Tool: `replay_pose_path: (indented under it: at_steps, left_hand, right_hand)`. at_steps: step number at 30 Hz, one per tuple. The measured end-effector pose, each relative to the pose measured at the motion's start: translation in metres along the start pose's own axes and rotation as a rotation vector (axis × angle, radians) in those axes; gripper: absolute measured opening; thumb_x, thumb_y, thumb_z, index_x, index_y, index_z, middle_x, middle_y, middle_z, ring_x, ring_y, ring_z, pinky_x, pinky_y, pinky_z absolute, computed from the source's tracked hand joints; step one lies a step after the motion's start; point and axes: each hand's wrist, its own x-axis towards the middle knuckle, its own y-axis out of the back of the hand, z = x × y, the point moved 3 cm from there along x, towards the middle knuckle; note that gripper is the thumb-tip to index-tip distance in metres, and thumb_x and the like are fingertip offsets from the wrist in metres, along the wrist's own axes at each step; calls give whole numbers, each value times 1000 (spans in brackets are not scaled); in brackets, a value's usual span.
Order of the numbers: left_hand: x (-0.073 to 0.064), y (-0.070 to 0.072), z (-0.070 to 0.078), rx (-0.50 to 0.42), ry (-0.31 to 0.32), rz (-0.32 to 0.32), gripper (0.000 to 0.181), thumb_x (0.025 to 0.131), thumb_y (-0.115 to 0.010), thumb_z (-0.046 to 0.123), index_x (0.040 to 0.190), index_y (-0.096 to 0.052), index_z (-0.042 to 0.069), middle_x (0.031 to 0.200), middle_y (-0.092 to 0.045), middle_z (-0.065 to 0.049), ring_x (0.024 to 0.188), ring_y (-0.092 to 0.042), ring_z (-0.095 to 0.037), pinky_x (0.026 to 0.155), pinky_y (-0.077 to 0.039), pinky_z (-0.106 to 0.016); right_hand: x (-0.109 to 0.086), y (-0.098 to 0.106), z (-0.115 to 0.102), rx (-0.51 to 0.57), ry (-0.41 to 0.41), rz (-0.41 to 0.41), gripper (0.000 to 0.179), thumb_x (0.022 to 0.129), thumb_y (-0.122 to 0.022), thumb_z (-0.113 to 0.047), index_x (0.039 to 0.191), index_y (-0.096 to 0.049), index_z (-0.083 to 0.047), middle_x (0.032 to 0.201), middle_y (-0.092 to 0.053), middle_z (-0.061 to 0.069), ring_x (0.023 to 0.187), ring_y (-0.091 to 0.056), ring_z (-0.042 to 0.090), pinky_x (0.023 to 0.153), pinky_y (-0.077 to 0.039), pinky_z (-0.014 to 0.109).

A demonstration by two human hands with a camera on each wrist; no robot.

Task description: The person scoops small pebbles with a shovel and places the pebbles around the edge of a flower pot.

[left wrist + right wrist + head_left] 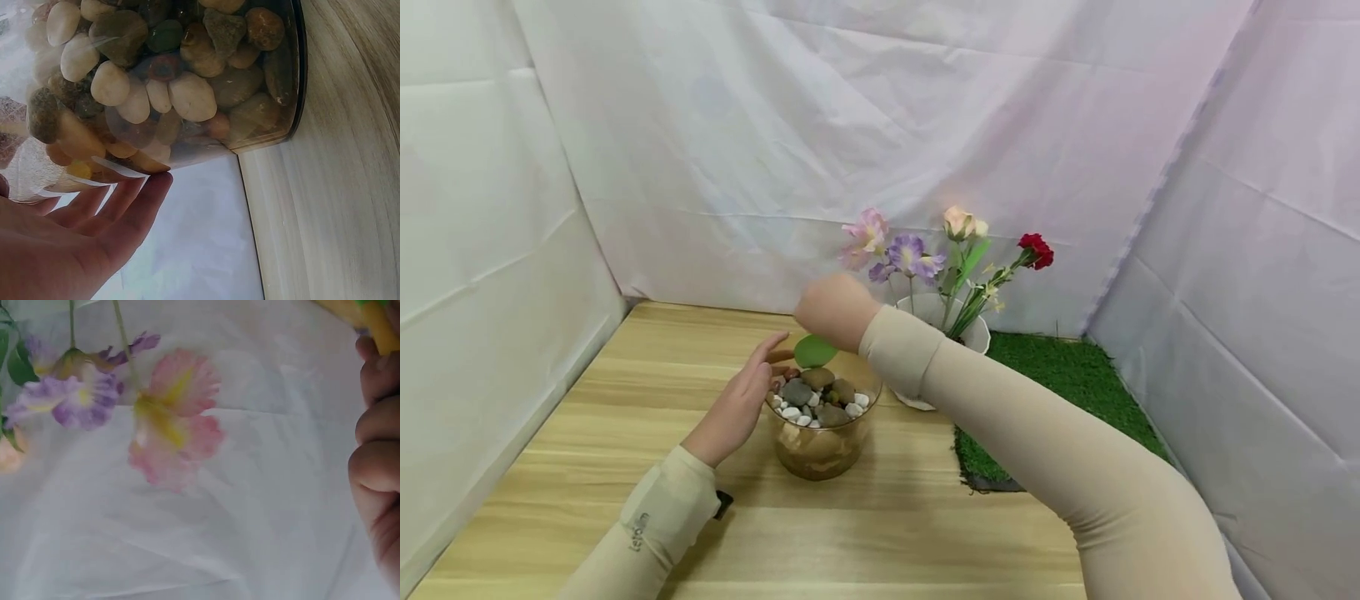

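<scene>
My right hand is over the far side of a clear glass bowl. Its curled fingers grip the yellow-orange handle of a small trowel; the green oval blade shows above the stones in the head view. Most of the handle is hidden by the hand. On the bowl's left side, my left hand rests its extended fingertips against the glass. White, grey and brown pebbles fill the bowl, with larger stones on top.
Behind the right forearm stands a white pot holding pink, purple, peach and red flowers. A green turf mat lies at the right of the wooden table. White cloth hangs at the back and sides.
</scene>
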Motion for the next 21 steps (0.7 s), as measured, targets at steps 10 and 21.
replay_pose_path:
  at_steps: [10, 21]
  left_hand:
    - [2, 3, 0, -10, -6, 1, 53, 122, -20, 36, 174, -19, 28, 164, -43, -20, 141, -53, -43, 115, -37, -72]
    - [2, 0, -1, 8, -1, 5, 52, 122, -19, 31, 174, -21, 27, 163, -45, -19, 142, -52, -42, 113, -39, -71]
  right_hand:
    - [19, -32, -5, 104, 75, -94, 18, 110, -68, -21, 124, -79, -16, 115, -75, 0, 99, -73, 14, 84, -64, 33]
    - [14, -60, 34, 551, 87, -164, 30, 101, -83, -28, 117, -70, -7, 105, -68, 6, 88, -60, 17, 80, -52, 32]
